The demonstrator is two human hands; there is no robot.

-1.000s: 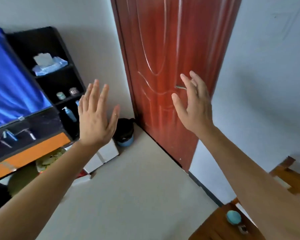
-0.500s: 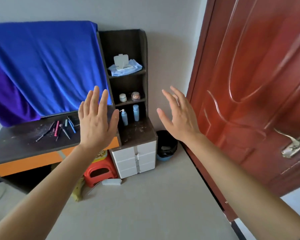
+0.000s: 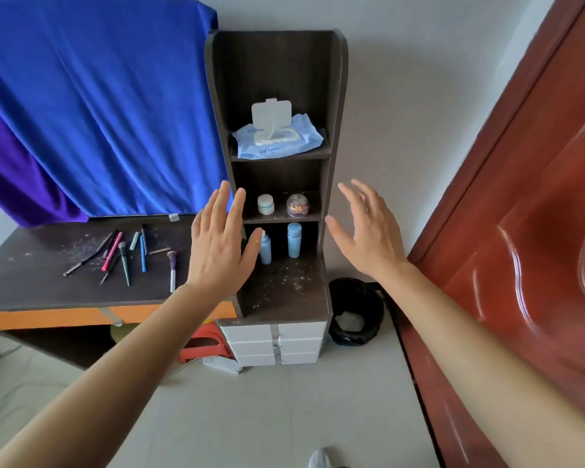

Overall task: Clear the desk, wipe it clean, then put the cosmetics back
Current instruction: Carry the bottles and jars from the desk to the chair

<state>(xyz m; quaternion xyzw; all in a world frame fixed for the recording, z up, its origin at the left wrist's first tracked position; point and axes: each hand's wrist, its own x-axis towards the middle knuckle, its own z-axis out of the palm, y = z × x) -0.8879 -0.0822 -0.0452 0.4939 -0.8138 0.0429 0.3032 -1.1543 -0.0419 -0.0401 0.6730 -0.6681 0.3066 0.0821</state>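
Note:
A dark desk top (image 3: 31,285) dusted with pale crumbs holds several makeup brushes and pencils (image 3: 125,253). At its right end a dark shelf unit (image 3: 333,136) carries a blue wet-wipe pack (image 3: 277,140) with its lid flipped up, a white jar (image 3: 265,204), a purple jar (image 3: 297,206) and two blue bottles (image 3: 294,239). My left hand (image 3: 218,248) is raised, fingers spread, in front of the shelf's left side and covers part of one bottle. My right hand (image 3: 368,231) is raised and empty to the right of the shelf.
A blue cloth (image 3: 95,106) hangs behind the desk. White drawers (image 3: 277,342) sit under the shelf, a black-lined bin (image 3: 355,312) to their right, a red stool (image 3: 201,346) under the desk. A red-brown door (image 3: 520,214) stands on the right.
The view has swung left from the door to the desk and shelf, which are now nearer and centred. Both hands stay raised and empty.

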